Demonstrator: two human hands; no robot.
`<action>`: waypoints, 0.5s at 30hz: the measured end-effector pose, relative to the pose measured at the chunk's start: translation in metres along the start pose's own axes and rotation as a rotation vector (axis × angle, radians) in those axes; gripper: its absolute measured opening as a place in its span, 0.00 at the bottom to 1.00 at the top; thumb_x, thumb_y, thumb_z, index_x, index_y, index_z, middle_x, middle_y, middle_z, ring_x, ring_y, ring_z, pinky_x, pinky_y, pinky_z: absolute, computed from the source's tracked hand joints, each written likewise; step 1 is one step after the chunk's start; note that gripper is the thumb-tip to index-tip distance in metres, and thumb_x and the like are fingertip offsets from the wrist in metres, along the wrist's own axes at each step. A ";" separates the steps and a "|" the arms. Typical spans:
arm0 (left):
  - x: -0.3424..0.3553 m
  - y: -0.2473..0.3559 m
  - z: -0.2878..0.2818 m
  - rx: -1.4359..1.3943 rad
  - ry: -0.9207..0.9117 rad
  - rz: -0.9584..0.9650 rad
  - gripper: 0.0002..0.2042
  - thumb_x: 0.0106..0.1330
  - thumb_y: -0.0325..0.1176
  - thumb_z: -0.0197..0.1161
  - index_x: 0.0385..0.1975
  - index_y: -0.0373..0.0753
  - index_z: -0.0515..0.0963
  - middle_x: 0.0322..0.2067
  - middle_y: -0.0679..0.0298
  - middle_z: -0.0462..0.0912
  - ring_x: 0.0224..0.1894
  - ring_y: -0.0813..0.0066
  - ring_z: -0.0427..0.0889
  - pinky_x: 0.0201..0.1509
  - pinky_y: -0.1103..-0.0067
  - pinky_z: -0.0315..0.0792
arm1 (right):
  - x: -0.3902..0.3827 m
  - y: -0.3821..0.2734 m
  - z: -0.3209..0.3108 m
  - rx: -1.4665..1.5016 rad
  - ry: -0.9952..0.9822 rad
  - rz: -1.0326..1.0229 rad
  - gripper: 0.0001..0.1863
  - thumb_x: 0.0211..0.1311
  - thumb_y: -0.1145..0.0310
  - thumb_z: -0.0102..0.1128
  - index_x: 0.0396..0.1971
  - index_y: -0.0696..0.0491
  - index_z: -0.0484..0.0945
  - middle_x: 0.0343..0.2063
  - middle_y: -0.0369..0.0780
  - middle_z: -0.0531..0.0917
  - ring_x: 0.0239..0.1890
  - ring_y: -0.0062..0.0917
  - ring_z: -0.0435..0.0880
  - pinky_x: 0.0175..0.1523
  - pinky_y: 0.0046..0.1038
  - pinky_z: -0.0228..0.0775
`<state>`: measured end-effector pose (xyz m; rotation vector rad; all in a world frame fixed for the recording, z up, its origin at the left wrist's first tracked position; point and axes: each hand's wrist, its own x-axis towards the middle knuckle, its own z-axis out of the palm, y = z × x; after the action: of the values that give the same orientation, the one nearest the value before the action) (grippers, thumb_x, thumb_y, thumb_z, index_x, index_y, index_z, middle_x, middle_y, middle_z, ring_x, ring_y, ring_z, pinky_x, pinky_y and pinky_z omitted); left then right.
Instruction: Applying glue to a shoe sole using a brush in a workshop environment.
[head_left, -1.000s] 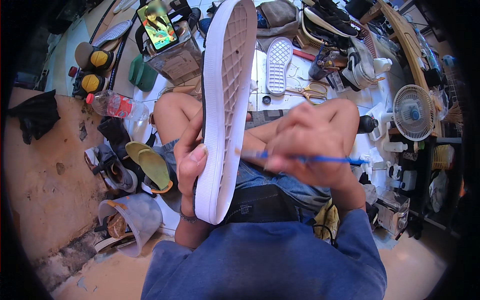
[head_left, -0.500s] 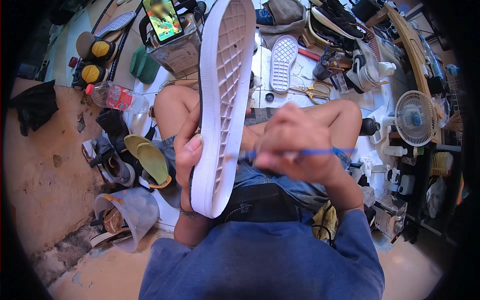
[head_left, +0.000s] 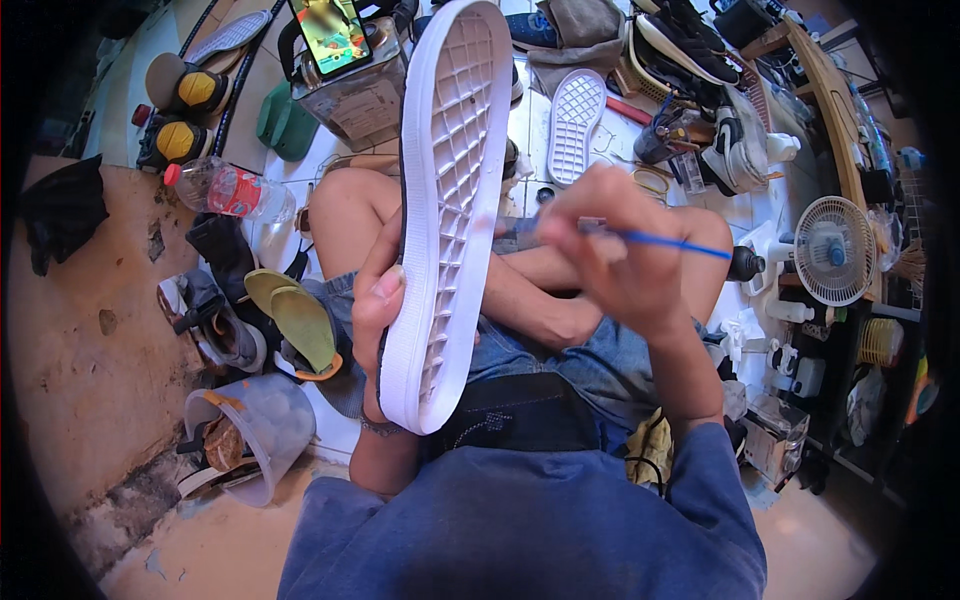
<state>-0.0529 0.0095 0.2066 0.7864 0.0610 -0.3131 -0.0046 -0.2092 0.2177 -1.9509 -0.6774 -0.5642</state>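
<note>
A white rubber shoe sole (head_left: pixel 462 130) stands upright before me, its gridded hollow inside turned to the right. My left hand (head_left: pixel 383 285) grips it from the left, near its lower half; the thumb shows on the outer side wall and the other fingers are mostly hidden behind it. In my right hand (head_left: pixel 620 245) is a thin paintbrush with a blue handle (head_left: pixel 690 246), closed in the fingers. The brush tip is blurred and lies at the right rim of the sole, about mid-length; whether it touches cannot be made out.
Beyond my knees lie another white sole (head_left: pixel 576 125), scissors (head_left: pixel 652 182) and a cup of tools (head_left: pixel 660 140). A phone (head_left: pixel 330 38) leans on a metal tin (head_left: pixel 355 100). At left are a plastic bottle (head_left: pixel 235 190) and a tipped bucket (head_left: pixel 275 430); at right, a fan (head_left: pixel 835 250).
My right hand and the brush have moved up along the sole, and the handle now slants. The left hand and the sole stay nearly in place.
</note>
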 end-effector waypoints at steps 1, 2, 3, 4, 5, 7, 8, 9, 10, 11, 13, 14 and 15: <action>0.003 -0.003 -0.001 -0.003 -0.002 0.001 0.39 0.60 0.45 0.52 0.69 0.27 0.52 0.55 0.29 0.71 0.41 0.57 0.86 0.37 0.74 0.85 | 0.006 0.005 -0.004 -0.067 0.013 0.007 0.09 0.52 0.69 0.73 0.26 0.54 0.79 0.24 0.39 0.81 0.25 0.32 0.77 0.32 0.31 0.67; 0.006 -0.007 0.000 -0.023 -0.037 0.051 0.39 0.60 0.44 0.52 0.69 0.28 0.53 0.55 0.31 0.72 0.40 0.57 0.87 0.36 0.74 0.86 | 0.006 0.006 -0.005 -0.069 0.011 0.005 0.09 0.52 0.69 0.73 0.26 0.54 0.79 0.24 0.39 0.81 0.25 0.32 0.77 0.32 0.31 0.67; 0.008 -0.009 0.000 -0.044 -0.070 0.101 0.39 0.61 0.44 0.51 0.69 0.28 0.53 0.55 0.32 0.73 0.39 0.58 0.87 0.35 0.74 0.86 | 0.005 0.007 -0.004 -0.034 0.011 0.002 0.09 0.52 0.69 0.72 0.26 0.54 0.79 0.24 0.39 0.81 0.25 0.32 0.77 0.32 0.31 0.67; 0.007 -0.008 0.000 -0.045 -0.066 0.104 0.39 0.61 0.44 0.51 0.69 0.28 0.53 0.55 0.32 0.73 0.39 0.58 0.87 0.35 0.74 0.86 | 0.003 0.006 -0.004 0.004 0.009 -0.001 0.08 0.52 0.70 0.72 0.26 0.54 0.79 0.25 0.39 0.81 0.26 0.31 0.77 0.31 0.31 0.67; 0.004 -0.008 -0.002 -0.049 -0.024 0.069 0.39 0.60 0.44 0.51 0.70 0.28 0.53 0.54 0.34 0.74 0.40 0.59 0.87 0.35 0.74 0.86 | -0.001 0.002 -0.002 0.006 -0.025 0.007 0.10 0.50 0.70 0.73 0.25 0.53 0.78 0.24 0.36 0.80 0.26 0.29 0.76 0.31 0.29 0.67; 0.006 -0.008 -0.004 -0.059 0.029 0.040 0.39 0.60 0.44 0.51 0.70 0.29 0.53 0.54 0.35 0.74 0.41 0.61 0.87 0.34 0.75 0.85 | -0.005 -0.012 -0.003 0.022 -0.124 -0.076 0.11 0.49 0.68 0.74 0.24 0.52 0.77 0.23 0.35 0.79 0.26 0.27 0.76 0.32 0.29 0.67; 0.012 -0.009 -0.007 0.013 0.036 0.053 0.39 0.61 0.44 0.51 0.70 0.29 0.53 0.54 0.36 0.75 0.41 0.62 0.87 0.34 0.75 0.85 | -0.009 -0.020 -0.003 0.036 -0.213 -0.155 0.12 0.49 0.67 0.74 0.23 0.51 0.76 0.23 0.33 0.78 0.27 0.26 0.75 0.32 0.29 0.67; 0.014 -0.010 -0.008 0.085 0.042 0.065 0.39 0.61 0.45 0.50 0.70 0.29 0.53 0.54 0.37 0.75 0.41 0.63 0.87 0.34 0.76 0.85 | -0.014 -0.028 0.001 0.120 -0.281 -0.209 0.13 0.49 0.65 0.74 0.23 0.50 0.75 0.23 0.32 0.77 0.27 0.26 0.75 0.33 0.30 0.67; 0.015 -0.010 -0.005 0.081 0.042 0.062 0.39 0.61 0.45 0.50 0.70 0.29 0.53 0.54 0.37 0.75 0.41 0.63 0.87 0.34 0.76 0.85 | -0.019 -0.033 0.004 0.193 -0.344 -0.261 0.14 0.48 0.64 0.74 0.23 0.49 0.74 0.23 0.31 0.77 0.28 0.26 0.75 0.34 0.31 0.67; 0.016 -0.007 0.001 0.132 0.053 0.098 0.39 0.61 0.45 0.50 0.70 0.29 0.53 0.54 0.37 0.75 0.41 0.64 0.86 0.34 0.77 0.84 | -0.023 -0.036 0.007 0.265 -0.371 -0.282 0.13 0.51 0.63 0.73 0.24 0.48 0.75 0.24 0.30 0.77 0.29 0.26 0.75 0.35 0.31 0.65; 0.017 -0.006 0.002 0.207 0.067 0.127 0.39 0.61 0.46 0.50 0.70 0.29 0.53 0.55 0.36 0.75 0.39 0.66 0.86 0.35 0.79 0.83 | -0.022 -0.029 0.004 0.308 -0.433 -0.252 0.12 0.50 0.65 0.74 0.27 0.50 0.76 0.26 0.32 0.80 0.29 0.27 0.77 0.36 0.31 0.66; 0.017 -0.006 0.002 0.206 0.061 0.126 0.39 0.61 0.46 0.50 0.70 0.29 0.53 0.55 0.36 0.75 0.39 0.66 0.86 0.35 0.79 0.83 | -0.020 -0.025 0.003 0.354 -0.494 -0.224 0.13 0.50 0.66 0.75 0.29 0.52 0.78 0.28 0.35 0.83 0.29 0.27 0.79 0.36 0.31 0.67; 0.018 -0.007 0.002 0.187 0.081 0.142 0.39 0.61 0.46 0.51 0.69 0.29 0.54 0.55 0.36 0.74 0.39 0.67 0.86 0.35 0.79 0.83 | -0.015 -0.024 0.002 0.341 -0.487 -0.115 0.12 0.50 0.68 0.75 0.28 0.53 0.78 0.27 0.34 0.84 0.29 0.27 0.80 0.37 0.30 0.67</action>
<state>-0.0379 -0.0011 0.2001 0.9835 0.0518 -0.1537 -0.0314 -0.2013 0.2227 -1.7379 -1.1157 -0.0233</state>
